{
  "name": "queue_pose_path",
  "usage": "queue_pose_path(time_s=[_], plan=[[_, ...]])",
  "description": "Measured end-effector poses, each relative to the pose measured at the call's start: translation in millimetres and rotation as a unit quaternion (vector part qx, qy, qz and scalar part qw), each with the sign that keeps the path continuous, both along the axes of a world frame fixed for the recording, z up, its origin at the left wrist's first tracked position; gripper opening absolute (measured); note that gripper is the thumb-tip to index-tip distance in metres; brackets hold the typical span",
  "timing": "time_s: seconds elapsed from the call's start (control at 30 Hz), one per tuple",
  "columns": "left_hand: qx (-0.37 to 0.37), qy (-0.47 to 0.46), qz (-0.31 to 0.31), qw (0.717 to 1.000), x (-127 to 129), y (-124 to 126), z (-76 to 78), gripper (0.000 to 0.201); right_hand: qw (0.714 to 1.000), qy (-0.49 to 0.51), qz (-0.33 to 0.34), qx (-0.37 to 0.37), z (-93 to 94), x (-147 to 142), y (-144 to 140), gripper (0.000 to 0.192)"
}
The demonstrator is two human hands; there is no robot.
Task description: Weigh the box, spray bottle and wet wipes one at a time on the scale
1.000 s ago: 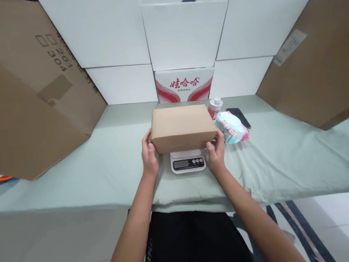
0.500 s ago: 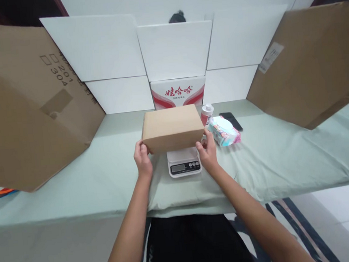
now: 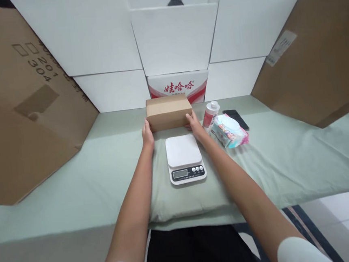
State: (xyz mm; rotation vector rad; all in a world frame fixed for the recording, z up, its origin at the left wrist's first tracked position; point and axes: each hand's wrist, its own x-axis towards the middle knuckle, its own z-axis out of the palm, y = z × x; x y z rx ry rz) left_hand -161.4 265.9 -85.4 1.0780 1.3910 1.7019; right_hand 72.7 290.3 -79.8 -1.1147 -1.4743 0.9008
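Note:
Between my two hands is a closed brown cardboard box (image 3: 169, 114), at the back of the table in front of the printed white carton. My left hand (image 3: 147, 134) grips its left end, and my right hand (image 3: 193, 123) grips the right end with the thumb on the front face. Whether the box's underside touches the cloth I cannot tell. Nearer to me lies a white digital kitchen scale (image 3: 183, 151) with a bare platform, its display and buttons facing me.
Right of my right hand stand a white-capped bottle (image 3: 211, 113) and a pack of wipes (image 3: 229, 129), with a dark phone (image 3: 236, 118) behind. White panels (image 3: 175, 37) and large cardboard sheets (image 3: 315, 61) wall in the green-clothed table (image 3: 119, 168). A red-and-white carton (image 3: 178, 85) stands behind the box.
Both hands have carried the cardboard box away from me, from above the scale to the back of the table. The scale's platform is now uncovered. The view has tilted down slightly.

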Motion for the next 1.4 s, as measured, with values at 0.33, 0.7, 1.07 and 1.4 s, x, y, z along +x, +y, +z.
queue_pose_path(time_s=[0.33, 0.7, 1.07, 1.4], plan=[[0.059, 0.241, 0.098, 0.964, 4, -30, 4.2, 0.02, 0.987, 0.121, 0.014, -0.101, -11.2, 4, -36, 0.088], [0.001, 0.275, -0.055, 0.96, 4, -21, -2.2, 0.031, 0.917, -0.079, -0.213, 0.329, 24.2, 19, -77, 0.031], [0.019, 0.309, -0.168, 0.936, 7, -23, -2.5, 0.03, 0.934, 0.007, -0.302, 0.188, 18.0, 27, -62, 0.063], [-0.045, 0.374, -0.215, 0.901, 9, -10, -7.6, 0.039, 0.955, 0.055, -0.196, 0.216, 28.1, 20, -69, 0.053]])
